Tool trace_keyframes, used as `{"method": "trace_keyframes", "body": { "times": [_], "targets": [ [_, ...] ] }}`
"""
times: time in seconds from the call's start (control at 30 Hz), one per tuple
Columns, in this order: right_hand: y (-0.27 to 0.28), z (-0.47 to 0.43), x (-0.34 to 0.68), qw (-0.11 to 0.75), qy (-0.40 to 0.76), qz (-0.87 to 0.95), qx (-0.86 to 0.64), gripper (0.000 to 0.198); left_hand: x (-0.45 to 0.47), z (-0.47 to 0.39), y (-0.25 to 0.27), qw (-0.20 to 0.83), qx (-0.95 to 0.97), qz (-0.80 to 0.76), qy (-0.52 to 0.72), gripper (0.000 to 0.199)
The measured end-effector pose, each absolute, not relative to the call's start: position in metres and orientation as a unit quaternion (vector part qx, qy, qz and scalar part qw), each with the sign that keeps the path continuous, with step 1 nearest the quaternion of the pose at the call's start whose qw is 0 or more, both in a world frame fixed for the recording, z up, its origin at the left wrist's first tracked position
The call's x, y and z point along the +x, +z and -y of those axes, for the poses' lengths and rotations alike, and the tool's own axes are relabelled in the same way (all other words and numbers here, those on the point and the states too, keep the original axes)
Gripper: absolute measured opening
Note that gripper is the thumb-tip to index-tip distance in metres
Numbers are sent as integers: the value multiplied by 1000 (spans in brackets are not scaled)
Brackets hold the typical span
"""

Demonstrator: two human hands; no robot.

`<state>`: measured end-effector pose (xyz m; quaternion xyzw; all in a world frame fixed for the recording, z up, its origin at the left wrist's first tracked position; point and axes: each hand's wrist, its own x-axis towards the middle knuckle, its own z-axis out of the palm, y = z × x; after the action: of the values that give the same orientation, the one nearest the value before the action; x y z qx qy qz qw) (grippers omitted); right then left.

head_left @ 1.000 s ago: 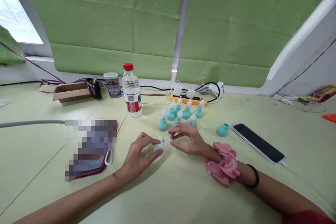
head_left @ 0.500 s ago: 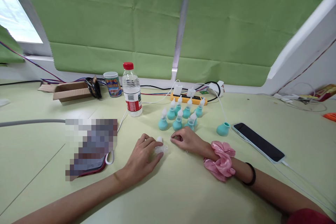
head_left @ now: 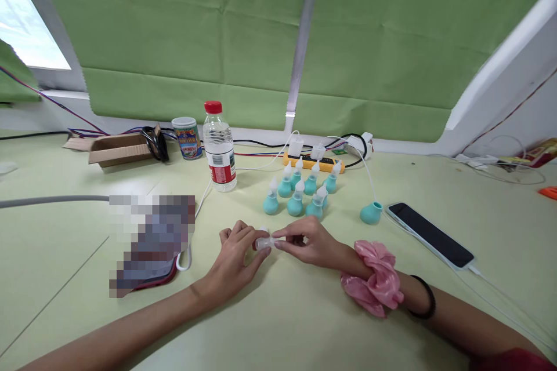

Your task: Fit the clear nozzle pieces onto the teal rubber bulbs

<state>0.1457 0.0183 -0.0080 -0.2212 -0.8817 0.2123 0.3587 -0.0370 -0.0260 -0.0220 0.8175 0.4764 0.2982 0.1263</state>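
The left hand (head_left: 232, 258) grips one end of a clear plastic piece (head_left: 263, 243); the right hand (head_left: 311, 242) pinches its other. I'd squeeze lightly, keeping both ends aligned. Beyond, teal bulbs (head_left: 270, 205) stand on the table (head_left: 304, 313).

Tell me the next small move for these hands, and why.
I'd press the right hand gently toward the left hand, probably seating whatever lies between. The left holds the clear tube, the right pinches at its end, and nearby bulbs carry clear parts with pointed tips.
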Motion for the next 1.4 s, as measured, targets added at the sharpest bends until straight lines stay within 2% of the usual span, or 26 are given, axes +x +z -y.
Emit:
{"method": "trace_keyframes", "body": {
  "times": [0.2, 0.47, 0.57, 0.8, 0.87, 0.97, 1.03, 1.13, 1.23, 1.4],
  "targets": [
    [-14, -15, 143, 392, 79, 900, -176, 20, -37, 26, -23, 138, 810, -472, 319, 15],
    [-16, -9, 146, 341, -158, 914, -155, 23, -35, 27, -23, 113, 803, -459, 364, 15],
    [-14, -8, 146, 333, -185, 914, -138, 22, -34, 29, -23, 112, 803, -453, 371, 15],
    [-16, -6, 144, 344, -157, 917, -129, 20, -32, 33, -22, 87, 806, -438, 389, 15],
    [-15, -4, 143, 377, -94, 907, -162, 21, -32, 33, -20, 82, 805, -440, 390, 15],
    [-10, -2, 140, 421, 162, 857, -248, 37, -33, 33, -16, 65, 805, -434, 400, 15],
    [-5, -3, 139, 376, 384, 792, -290, 44, -33, 33, -15, 52, 808, -418, 413, 15],
    [0, -7, 138, 271, 616, 674, -306, 34, -34, 34, -15, 48, 812, -398, 424, 16],
    [1, -10, 139, 236, 700, 606, -294, 29, -35, 35, -16, 52, 821, -385, 418, 17],
    [3, -8, 140, 213, 750, 564, -272, 22, -35, 37, -13, 42, 836, -358, 414, 19]
  ]
}}
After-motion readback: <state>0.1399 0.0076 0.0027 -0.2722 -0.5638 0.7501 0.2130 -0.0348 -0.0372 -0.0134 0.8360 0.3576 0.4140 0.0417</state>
